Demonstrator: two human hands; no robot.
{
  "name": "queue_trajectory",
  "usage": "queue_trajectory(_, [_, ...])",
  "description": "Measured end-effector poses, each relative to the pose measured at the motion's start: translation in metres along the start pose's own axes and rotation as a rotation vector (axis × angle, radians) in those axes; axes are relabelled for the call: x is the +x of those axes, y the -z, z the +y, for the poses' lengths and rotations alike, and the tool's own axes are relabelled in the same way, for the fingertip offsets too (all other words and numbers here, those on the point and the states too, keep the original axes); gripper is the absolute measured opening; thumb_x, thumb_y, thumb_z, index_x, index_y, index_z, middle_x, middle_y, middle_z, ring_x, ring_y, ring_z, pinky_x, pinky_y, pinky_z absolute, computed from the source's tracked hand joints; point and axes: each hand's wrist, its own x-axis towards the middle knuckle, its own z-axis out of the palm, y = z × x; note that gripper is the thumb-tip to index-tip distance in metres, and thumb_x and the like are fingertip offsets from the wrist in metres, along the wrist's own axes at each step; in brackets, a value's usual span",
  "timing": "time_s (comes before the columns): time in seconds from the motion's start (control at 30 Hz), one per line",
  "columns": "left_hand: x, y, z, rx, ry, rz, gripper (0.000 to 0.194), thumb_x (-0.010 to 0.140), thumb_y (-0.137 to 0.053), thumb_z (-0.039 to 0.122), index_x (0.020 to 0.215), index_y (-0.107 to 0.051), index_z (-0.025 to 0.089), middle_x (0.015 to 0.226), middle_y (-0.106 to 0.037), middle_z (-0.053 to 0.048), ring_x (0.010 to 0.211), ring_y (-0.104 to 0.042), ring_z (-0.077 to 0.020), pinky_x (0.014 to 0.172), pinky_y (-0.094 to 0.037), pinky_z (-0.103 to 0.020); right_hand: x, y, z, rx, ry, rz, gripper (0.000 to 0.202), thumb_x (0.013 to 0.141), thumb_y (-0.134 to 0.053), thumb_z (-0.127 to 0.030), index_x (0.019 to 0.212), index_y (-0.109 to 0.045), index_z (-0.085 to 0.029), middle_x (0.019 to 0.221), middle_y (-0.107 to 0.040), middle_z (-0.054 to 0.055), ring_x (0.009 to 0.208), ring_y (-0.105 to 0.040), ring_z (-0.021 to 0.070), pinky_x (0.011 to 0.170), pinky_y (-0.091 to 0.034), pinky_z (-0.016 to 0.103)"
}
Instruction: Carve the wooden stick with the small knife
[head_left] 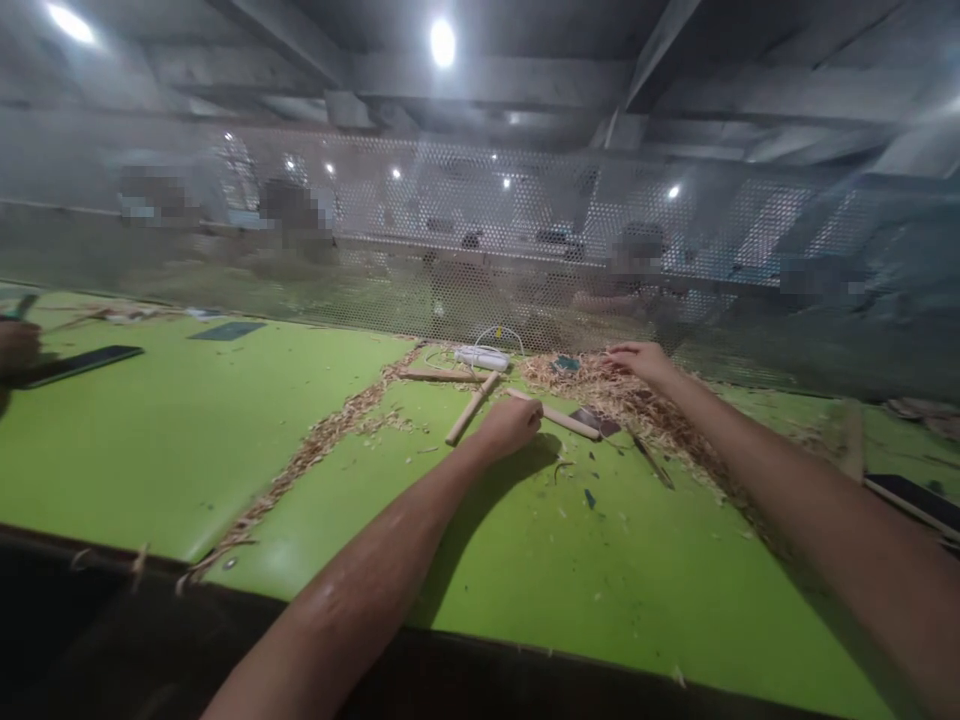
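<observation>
Green worktop [285,430], shavings strewn in two main bands. Left hand [511,424] is low over the middle of it, fingers curled in; a pale wooden stick [571,421] shows on both sides of the fist, its right end clear of the knuckles. Cannot tell whether the fingers are clamped on it or only lie over it. Right hand [637,361] is well apart from the left, reaching out over the back of the shavings heap [637,400], fingers extended and loosely parted; contact with the curls cannot be made out. The heap runs along the base of the perforated screen [480,270] and down under the right forearm; a dark green scrap [566,364] sits among the curls. Second stick [471,409] slants just left of the fist, upper end close to a third, darker strip of wood [442,376]. Behind these, a white device [481,357] with looped white cable. Right of the stick, a dark brownish patch [598,420] and a narrow dark tool [654,464]. Shavings also fill the worktop's seam [300,462]. Far left, a co-worker's hand [19,345] beside a dark slab [82,365].
</observation>
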Motion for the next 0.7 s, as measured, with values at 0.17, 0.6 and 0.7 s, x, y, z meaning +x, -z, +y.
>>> queue_trajectory(0.17, [0.000,-0.003,-0.003,-0.120,0.013,0.031,0.018,0.087,-0.059,0.009,0.082,-0.074,0.017,0.078,-0.072,-0.010,0.069,-0.060,-0.0224,0.075,-0.052,-0.036,0.006,-0.003,-0.007,0.166,-0.125,-0.183,0.027,0.106,-0.046,-0.009,0.087,-0.066,-0.011,0.080,-0.073,0.013,0.073,-0.068,0.0119,0.072,-0.050,0.024])
queue_trajectory(0.6, [-0.001,-0.003,0.001,-0.010,-0.024,0.063,0.022,0.090,-0.058,0.012,0.096,-0.079,0.016,0.083,-0.074,-0.010,0.075,-0.065,-0.0231,0.075,-0.052,-0.033,-0.006,-0.007,-0.015,-0.187,-0.070,-0.210,0.006,0.088,-0.074,-0.008,0.088,-0.081,-0.008,0.068,-0.070,0.005,0.061,-0.048,0.0105,0.064,-0.039,0.027])
queue_trajectory(0.7, [0.000,-0.004,0.001,-0.032,-0.018,0.067,0.021,0.091,-0.058,0.012,0.096,-0.078,0.016,0.084,-0.074,-0.010,0.075,-0.065,-0.0229,0.074,-0.050,-0.032,-0.013,-0.008,-0.021,-0.216,-0.067,-0.179,0.014,0.093,-0.073,-0.017,0.097,-0.082,-0.007,0.066,-0.069,0.004,0.058,-0.044,0.0106,0.063,-0.037,0.028])
